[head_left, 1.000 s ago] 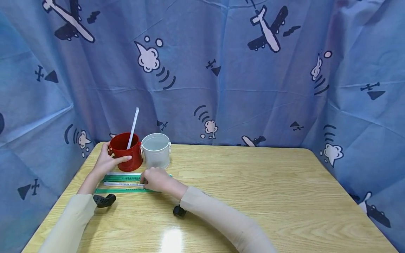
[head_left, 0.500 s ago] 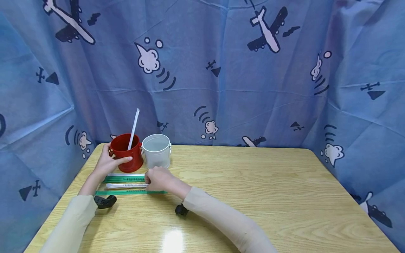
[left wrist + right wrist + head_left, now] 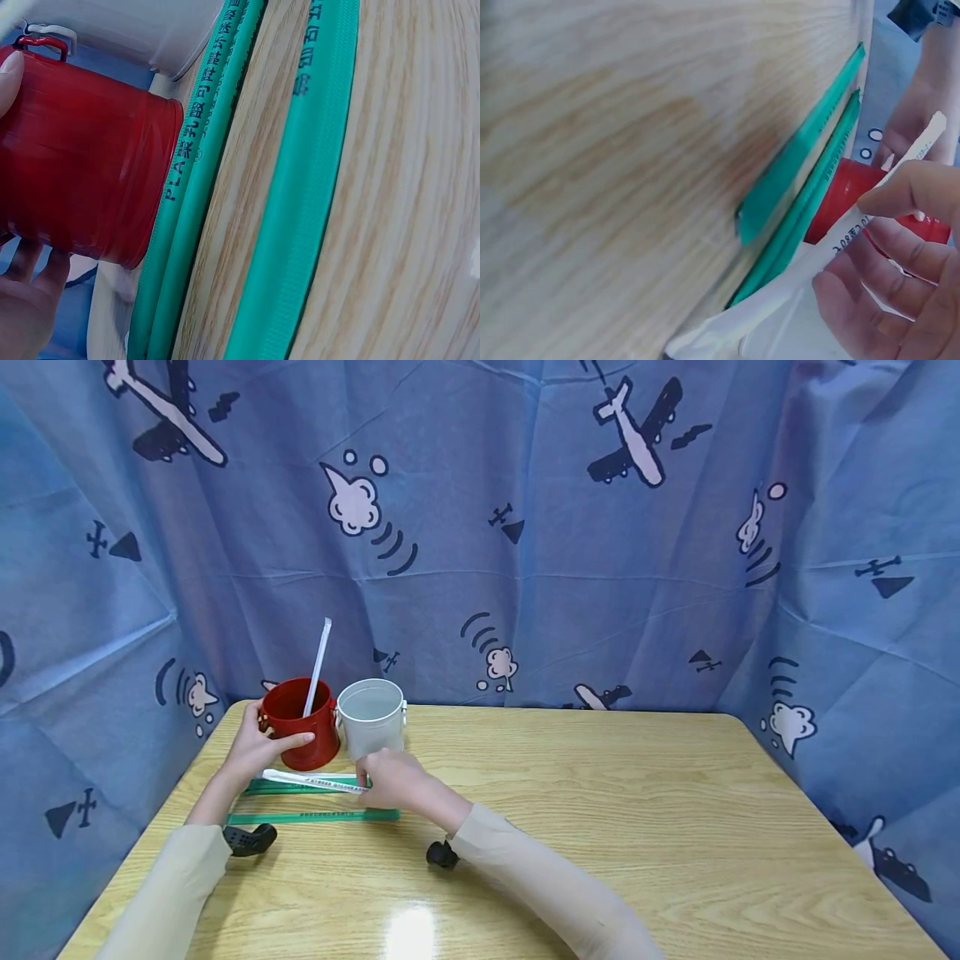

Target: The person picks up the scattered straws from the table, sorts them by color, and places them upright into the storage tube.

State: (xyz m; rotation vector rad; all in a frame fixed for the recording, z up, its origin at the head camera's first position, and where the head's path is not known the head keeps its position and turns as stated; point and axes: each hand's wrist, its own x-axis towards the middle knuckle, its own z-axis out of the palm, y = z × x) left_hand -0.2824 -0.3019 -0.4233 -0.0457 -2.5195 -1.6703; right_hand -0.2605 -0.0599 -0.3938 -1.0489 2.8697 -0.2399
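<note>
At the far left of the table, my left hand (image 3: 255,747) grips the side of a red bucket (image 3: 312,748), thumb across its front. A white paper-wrapped straw (image 3: 318,662) leans upright inside it. My right hand (image 3: 396,780) pinches another white wrapped straw (image 3: 849,231) between thumb and fingers. In the head view, that straw slants across two green wrapped straws (image 3: 191,169) lying side by side before the red bucket. Closer to me lies a separate green wrapped straw (image 3: 313,817). Part of the green pair is hidden behind the right hand.
A white bucket (image 3: 372,727) with side handles stands just right of the red one. Behind the wooden table (image 3: 600,827) hangs a blue curtain (image 3: 450,527) printed with airplanes. Black wrist devices (image 3: 251,839) sit at both wrists.
My right hand has lifted the white straw from between the green ones and shifted it slightly right and away from me. The left hand keeps its hold on the red bucket.
</note>
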